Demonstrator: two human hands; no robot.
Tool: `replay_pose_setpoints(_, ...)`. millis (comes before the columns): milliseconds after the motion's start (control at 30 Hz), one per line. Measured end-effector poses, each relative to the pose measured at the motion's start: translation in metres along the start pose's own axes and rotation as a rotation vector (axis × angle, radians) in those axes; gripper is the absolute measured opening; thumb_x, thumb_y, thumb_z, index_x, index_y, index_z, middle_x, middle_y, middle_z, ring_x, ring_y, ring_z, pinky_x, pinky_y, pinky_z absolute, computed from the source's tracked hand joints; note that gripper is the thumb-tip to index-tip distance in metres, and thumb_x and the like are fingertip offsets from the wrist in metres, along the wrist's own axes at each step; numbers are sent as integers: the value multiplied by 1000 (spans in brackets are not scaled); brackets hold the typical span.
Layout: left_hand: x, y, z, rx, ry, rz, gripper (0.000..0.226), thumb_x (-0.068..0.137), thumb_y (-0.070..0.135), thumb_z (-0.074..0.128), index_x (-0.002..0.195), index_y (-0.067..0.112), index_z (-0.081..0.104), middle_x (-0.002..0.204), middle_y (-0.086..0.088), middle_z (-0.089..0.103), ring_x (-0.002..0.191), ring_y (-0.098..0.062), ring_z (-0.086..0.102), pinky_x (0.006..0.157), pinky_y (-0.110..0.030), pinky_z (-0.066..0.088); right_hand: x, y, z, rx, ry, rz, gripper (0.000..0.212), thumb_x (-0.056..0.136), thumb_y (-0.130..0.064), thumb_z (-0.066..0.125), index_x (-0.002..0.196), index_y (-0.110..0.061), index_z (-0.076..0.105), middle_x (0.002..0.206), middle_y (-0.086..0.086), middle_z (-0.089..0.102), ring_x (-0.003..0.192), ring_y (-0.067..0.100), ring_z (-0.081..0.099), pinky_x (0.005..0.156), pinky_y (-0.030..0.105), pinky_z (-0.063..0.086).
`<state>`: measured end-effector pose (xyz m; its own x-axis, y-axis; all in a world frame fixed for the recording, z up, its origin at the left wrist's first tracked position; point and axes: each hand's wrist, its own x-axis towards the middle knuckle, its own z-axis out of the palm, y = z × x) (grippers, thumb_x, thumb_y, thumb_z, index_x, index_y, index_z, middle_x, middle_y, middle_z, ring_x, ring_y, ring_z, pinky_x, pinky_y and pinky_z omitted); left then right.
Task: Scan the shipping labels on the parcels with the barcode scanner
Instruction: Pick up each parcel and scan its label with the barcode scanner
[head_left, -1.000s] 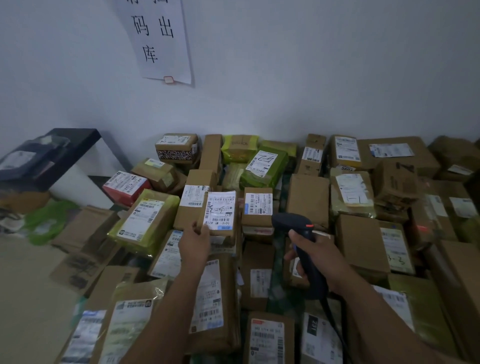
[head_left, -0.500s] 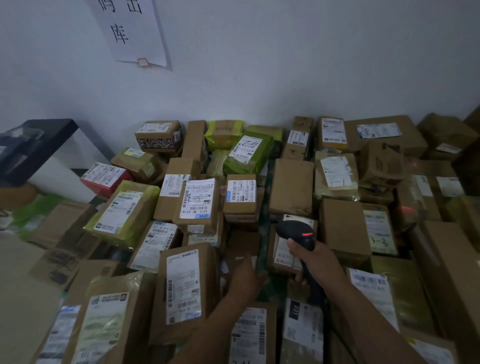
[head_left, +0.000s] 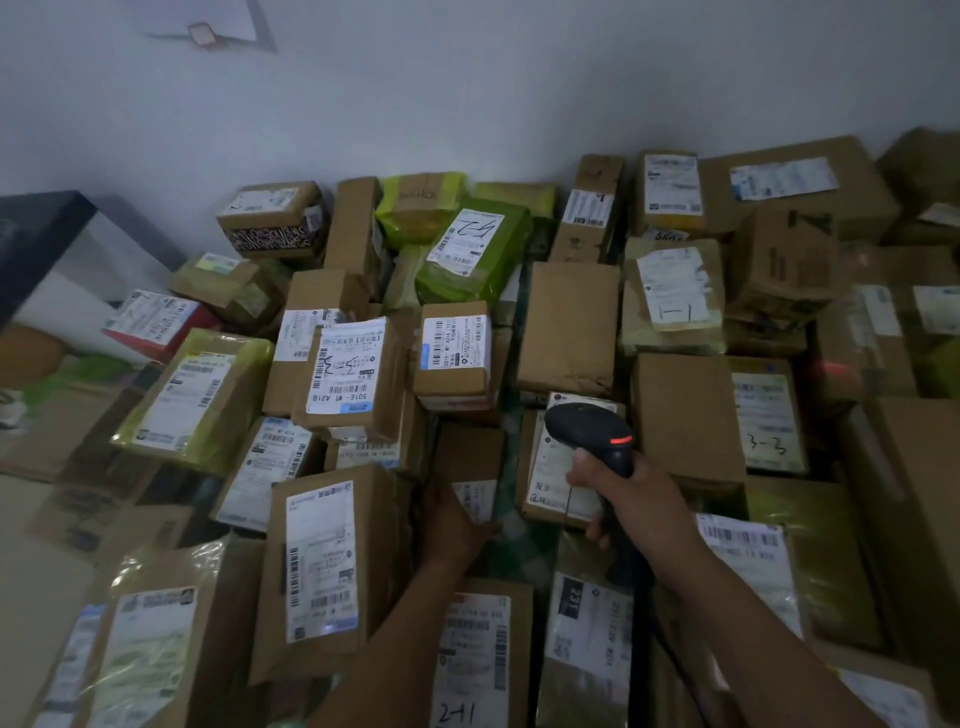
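The right hand (head_left: 631, 501) is closing its grip round the handle of the black handheld barcode scanner (head_left: 582, 428). The scanner's head is hanging just above the white shipping label (head_left: 553, 470) of a flat brown cardboard parcel (head_left: 527, 483) in the middle of the heap. That label is lying directly under and slightly ahead of the scanner, its long axis running away from the person, so the right hand is much the nearer; probably only a small tilt is needed.

The left hand (head_left: 449, 522) is lying just to the left, touching a small brown cardboard box (head_left: 467, 452). Its fingers are hiding between parcels, so I cannot tell whether its grip is holding anything.

1 second ago the left hand was reaching further out to the tilted brown parcel labelled A218 (head_left: 348, 371); it is now lying nearer the person, and the scanner is sitting lower.
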<state>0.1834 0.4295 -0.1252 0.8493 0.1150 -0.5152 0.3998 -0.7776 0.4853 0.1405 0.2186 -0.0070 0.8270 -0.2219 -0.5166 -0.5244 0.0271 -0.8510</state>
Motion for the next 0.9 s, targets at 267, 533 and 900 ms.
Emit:
replay_pose_setpoints(267,-1,0,-2,55,13,51,121,64,37,90,155,20,13,152,-12,30,140,-31,35,112,-44,37,9,2,1,62,8,26,29,91,-38,67,95,-9,67,84,-5,76,41,19,57,40,27,46)
replay_pose_setpoints(533,-2,10,-10,-271,-33,-24,74,77,5,81,140,15,44,133,-9,59,123,-27,58,98,-45,52,7,3,3,36,31,-5,33,91,-39,67,97,-7,68,77,-5,75,42,16,57,40,26,47)
replay_pose_setpoints(900,-31,39,-62,-250,60,230,44,96,20,60,139,26,49,122,8,62,97,1,53,90,-24,44,-12,-12,6,-118,-85,-80,21,91,-42,66,92,-21,66,81,-9,76,43,17,61,44,26,52)
